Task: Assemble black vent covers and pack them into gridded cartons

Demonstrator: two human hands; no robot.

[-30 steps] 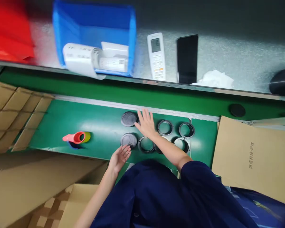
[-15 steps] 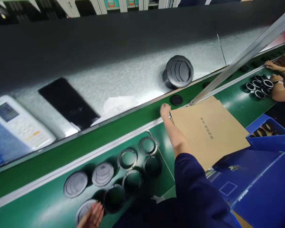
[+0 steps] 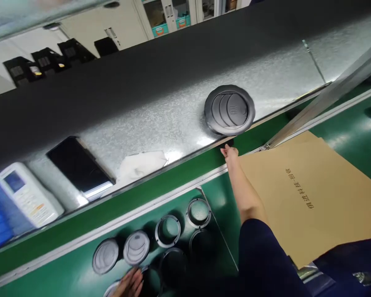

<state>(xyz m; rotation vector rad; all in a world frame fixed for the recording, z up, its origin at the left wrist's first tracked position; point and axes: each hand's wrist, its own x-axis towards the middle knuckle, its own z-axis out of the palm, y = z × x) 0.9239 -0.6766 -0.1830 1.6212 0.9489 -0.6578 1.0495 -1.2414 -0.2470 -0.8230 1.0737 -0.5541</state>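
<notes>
below shelf edge (image 3: 185, 158), right hand (image 3: 230, 152) at black disc (image 3: 230, 142), finger closure indeterminate. left hand (image 3: 130, 284), fingers loosely open, beside louvred cap (image 3: 136, 247).

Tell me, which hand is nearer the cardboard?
Right. The right hand is just off the cardboard's upper left corner, fingertips at a black disc; the left hand is well to its left, beside the grey caps.

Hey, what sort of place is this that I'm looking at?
Probably a workshop or factory assembly area, though nothing readable confirms it. Similar dark rings and round caps stand grouped on a long green bench, and a printed cardboard sheet lies to their right.
</notes>
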